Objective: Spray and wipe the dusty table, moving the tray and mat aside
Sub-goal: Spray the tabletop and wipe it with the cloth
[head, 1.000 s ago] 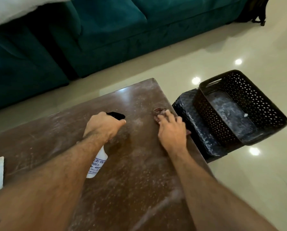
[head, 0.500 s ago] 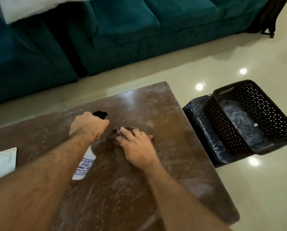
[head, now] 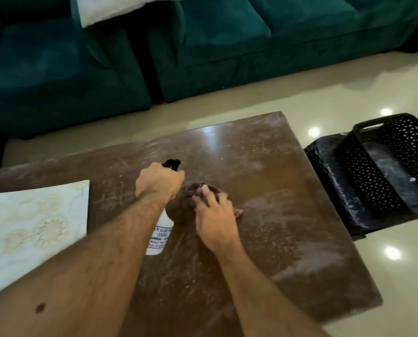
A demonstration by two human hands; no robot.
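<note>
On the dusty brown table [head: 264, 166], the left hand [head: 158, 182] grips a light plastic spray bottle [head: 160, 235] by its neck. The right hand [head: 214, 215] presses fingers flat on a soft, probably limp cloth [head: 193, 189], partly hidden.

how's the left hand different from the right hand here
The left hand is curled round the spray bottle, held above the table; the right hand lies flatter, fingers pressing a dark cloth onto the tabletop. The left hand shows knuckles in a fist; the right hand shows spread fingers. Both are bare and close together over the dusty surface.
</note>
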